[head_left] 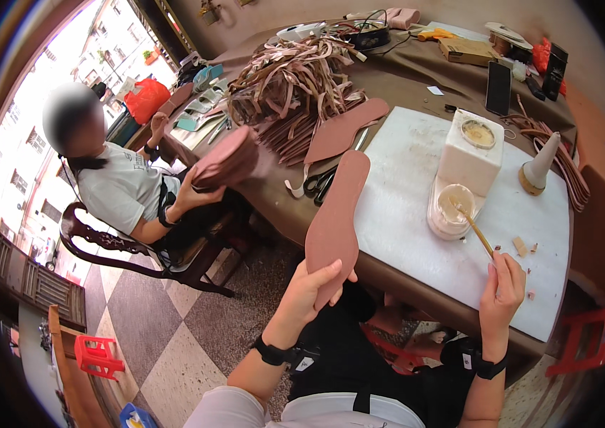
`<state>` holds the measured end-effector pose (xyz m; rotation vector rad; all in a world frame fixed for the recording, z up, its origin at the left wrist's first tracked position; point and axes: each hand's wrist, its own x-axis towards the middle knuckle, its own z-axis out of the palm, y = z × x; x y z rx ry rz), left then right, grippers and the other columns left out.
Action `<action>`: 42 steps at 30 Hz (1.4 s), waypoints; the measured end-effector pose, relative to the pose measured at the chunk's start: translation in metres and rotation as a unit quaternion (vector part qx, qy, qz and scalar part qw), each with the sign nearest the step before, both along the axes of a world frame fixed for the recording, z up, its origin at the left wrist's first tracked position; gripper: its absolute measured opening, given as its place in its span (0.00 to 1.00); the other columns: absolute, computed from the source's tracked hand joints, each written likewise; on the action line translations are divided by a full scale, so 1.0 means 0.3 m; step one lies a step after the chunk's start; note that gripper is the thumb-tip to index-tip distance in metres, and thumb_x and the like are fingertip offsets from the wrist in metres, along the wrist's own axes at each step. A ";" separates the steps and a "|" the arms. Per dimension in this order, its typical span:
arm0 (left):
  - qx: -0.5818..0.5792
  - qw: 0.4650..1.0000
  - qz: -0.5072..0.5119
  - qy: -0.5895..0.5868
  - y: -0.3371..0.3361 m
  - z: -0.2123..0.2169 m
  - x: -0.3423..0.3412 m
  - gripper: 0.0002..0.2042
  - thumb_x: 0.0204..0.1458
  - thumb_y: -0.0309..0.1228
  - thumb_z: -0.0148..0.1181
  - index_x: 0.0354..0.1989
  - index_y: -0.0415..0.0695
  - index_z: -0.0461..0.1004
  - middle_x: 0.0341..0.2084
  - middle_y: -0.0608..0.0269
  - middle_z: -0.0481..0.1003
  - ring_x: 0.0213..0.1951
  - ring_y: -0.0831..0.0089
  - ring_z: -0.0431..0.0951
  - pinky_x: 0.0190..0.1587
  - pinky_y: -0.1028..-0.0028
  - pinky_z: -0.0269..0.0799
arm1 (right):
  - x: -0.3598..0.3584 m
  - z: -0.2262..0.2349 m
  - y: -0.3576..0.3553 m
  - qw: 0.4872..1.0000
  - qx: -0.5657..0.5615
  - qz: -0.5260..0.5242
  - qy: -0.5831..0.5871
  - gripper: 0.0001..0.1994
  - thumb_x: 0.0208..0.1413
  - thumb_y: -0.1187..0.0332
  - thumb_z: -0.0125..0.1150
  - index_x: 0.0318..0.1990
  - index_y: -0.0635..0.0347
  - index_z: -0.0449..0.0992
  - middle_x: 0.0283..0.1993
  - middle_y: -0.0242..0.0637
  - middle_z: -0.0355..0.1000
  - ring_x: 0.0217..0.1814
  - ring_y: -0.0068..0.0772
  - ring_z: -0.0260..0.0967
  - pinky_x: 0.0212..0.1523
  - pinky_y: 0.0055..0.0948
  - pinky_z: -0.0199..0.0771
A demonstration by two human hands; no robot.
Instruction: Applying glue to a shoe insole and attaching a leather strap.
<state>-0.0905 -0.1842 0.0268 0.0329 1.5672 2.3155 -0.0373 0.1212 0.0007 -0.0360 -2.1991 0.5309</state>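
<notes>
My left hand (316, 285), closed around the heel end, holds up a pinkish-brown shoe insole (338, 207) just off the table's near edge. Between the fingers of my right hand (502, 285) is a thin brush (483, 239) with a yellowish handle. Its tip dips into a small round pot (449, 225) of cream-coloured paste. Right behind the pot stands a white block-shaped container (470, 157) with a round opening on top. Another insole (345, 132) lies on the brown cloth beyond the one I hold, and dark-handled scissors (316, 187) are partly hidden near it.
A white board (402, 171) lies under the pot, with a pale cone (541, 164) at its right. Leather strips (295, 75) are heaped farther back, near a black phone (498, 87). At left, a seated person (131, 185) holds a stack of insoles (227, 160). Red stools (588, 339) stand around.
</notes>
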 end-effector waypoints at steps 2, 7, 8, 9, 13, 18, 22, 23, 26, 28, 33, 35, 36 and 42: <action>0.001 1.000 0.006 -0.006 0.000 -0.022 0.033 0.16 0.54 0.34 0.55 0.44 0.33 0.66 0.28 0.50 0.74 0.15 0.75 0.67 0.16 0.79 0.62 | 0.002 0.001 -0.001 1.000 -0.010 -0.001 -0.005 0.14 0.45 0.84 0.58 0.42 0.67 0.76 0.40 0.42 0.71 0.40 0.43 0.67 0.41 0.34 0.66; 0.006 0.999 0.020 -0.027 -0.005 -0.053 0.064 0.13 0.55 0.32 0.54 0.42 0.35 0.68 0.28 0.54 0.74 0.17 0.77 0.68 0.17 0.80 0.63 | -0.004 -0.008 -0.007 1.000 -0.011 0.000 -0.001 0.14 0.46 0.84 0.58 0.42 0.66 0.76 0.41 0.43 0.71 0.41 0.43 0.67 0.41 0.34 0.67; 0.005 0.999 0.021 -0.026 -0.001 -0.051 0.059 0.13 0.55 0.32 0.54 0.42 0.35 0.68 0.28 0.54 0.74 0.17 0.77 0.68 0.17 0.80 0.63 | -0.007 -0.012 -0.006 1.000 -0.012 -0.002 -0.001 0.14 0.46 0.84 0.57 0.43 0.66 0.76 0.41 0.43 0.71 0.41 0.43 0.67 0.42 0.34 0.67; 0.006 0.999 0.031 -0.017 -0.001 -0.044 0.053 0.13 0.55 0.32 0.54 0.42 0.35 0.68 0.28 0.54 0.74 0.17 0.77 0.68 0.17 0.80 0.63 | -0.008 -0.017 -0.004 1.000 -0.015 -0.001 0.000 0.14 0.46 0.84 0.57 0.43 0.66 0.76 0.41 0.43 0.71 0.41 0.43 0.67 0.42 0.34 0.67; -0.018 0.988 0.132 0.079 -0.034 0.029 -0.018 0.16 0.55 0.35 0.54 0.44 0.34 0.67 0.28 0.51 0.74 0.16 0.75 0.68 0.17 0.80 0.63 | -0.012 -0.019 0.009 1.000 -0.024 -0.008 -0.013 0.14 0.47 0.83 0.58 0.44 0.66 0.76 0.42 0.43 0.71 0.42 0.44 0.67 0.42 0.35 0.67; 0.009 0.968 0.211 0.136 -0.159 0.095 -0.131 0.14 0.58 0.36 0.50 0.41 0.35 0.67 0.27 0.53 0.73 0.15 0.75 0.67 0.15 0.78 0.62 | -0.007 -0.010 0.002 1.000 -0.010 -0.011 -0.004 0.13 0.48 0.82 0.58 0.44 0.66 0.75 0.42 0.43 0.71 0.42 0.44 0.67 0.42 0.35 0.67; 0.045 0.985 0.158 0.054 -0.159 -0.013 -0.131 0.13 0.58 0.34 0.49 0.43 0.34 0.65 0.27 0.51 0.73 0.14 0.71 0.67 0.15 0.75 0.63 | -0.001 -0.018 0.005 1.000 -0.009 -0.017 -0.014 0.13 0.48 0.82 0.57 0.43 0.66 0.75 0.41 0.44 0.71 0.41 0.44 0.67 0.42 0.35 0.67; 0.041 0.987 0.151 0.042 -0.143 -0.031 -0.114 0.14 0.58 0.34 0.49 0.43 0.34 0.65 0.27 0.51 0.73 0.13 0.71 0.67 0.14 0.75 0.62 | -0.005 -0.027 0.005 1.000 -0.011 -0.009 -0.023 0.13 0.47 0.82 0.57 0.43 0.67 0.75 0.40 0.44 0.71 0.41 0.44 0.67 0.42 0.36 0.67; 0.020 0.969 0.230 0.091 -0.176 0.017 -0.088 0.14 0.59 0.35 0.48 0.43 0.34 0.65 0.27 0.51 0.73 0.13 0.72 0.66 0.14 0.75 0.62 | -0.006 -0.031 -0.002 1.000 -0.016 -0.014 -0.020 0.13 0.47 0.83 0.56 0.43 0.67 0.75 0.41 0.44 0.71 0.42 0.44 0.67 0.43 0.36 0.67; 0.009 0.929 0.311 0.199 -0.258 0.104 -0.119 0.15 0.59 0.37 0.48 0.43 0.35 0.65 0.28 0.51 0.73 0.13 0.72 0.66 0.14 0.75 0.61 | 0.015 -0.019 -0.006 1.000 -0.010 -0.012 -0.021 0.13 0.47 0.83 0.56 0.43 0.67 0.75 0.41 0.44 0.71 0.42 0.44 0.67 0.43 0.35 0.67; 0.084 0.882 0.415 0.208 -0.393 0.132 -0.211 0.16 0.59 0.39 0.48 0.43 0.36 0.65 0.30 0.51 0.73 0.14 0.72 0.66 0.14 0.76 0.61 | 0.002 -0.018 0.004 0.999 -0.043 -0.011 -0.022 0.13 0.48 0.83 0.57 0.43 0.67 0.75 0.42 0.44 0.71 0.42 0.43 0.67 0.42 0.34 0.67; 0.017 0.954 0.253 0.162 -0.313 -0.003 -0.167 0.17 0.58 0.40 0.51 0.44 0.36 0.65 0.30 0.50 0.73 0.16 0.71 0.69 0.16 0.76 0.64 | -0.006 -0.029 0.012 0.999 -0.029 -0.025 -0.020 0.13 0.48 0.83 0.57 0.43 0.67 0.75 0.41 0.43 0.71 0.42 0.43 0.67 0.42 0.34 0.67; 0.021 0.978 0.170 0.122 -0.276 -0.047 -0.118 0.17 0.57 0.39 0.53 0.44 0.36 0.65 0.30 0.49 0.73 0.17 0.70 0.70 0.17 0.76 0.66 | -0.006 -0.030 0.012 0.999 -0.022 -0.019 -0.019 0.13 0.48 0.83 0.57 0.43 0.67 0.75 0.41 0.43 0.71 0.42 0.42 0.67 0.41 0.33 0.67; 0.332 0.933 -0.081 -0.118 -0.329 -0.567 0.246 0.18 0.51 0.35 0.60 0.49 0.44 0.66 0.33 0.52 0.70 0.26 0.66 0.70 0.29 0.69 0.67 | -0.009 0.007 -0.009 0.999 -0.044 0.001 -0.015 0.13 0.47 0.83 0.57 0.42 0.67 0.75 0.40 0.43 0.71 0.41 0.43 0.67 0.41 0.33 0.67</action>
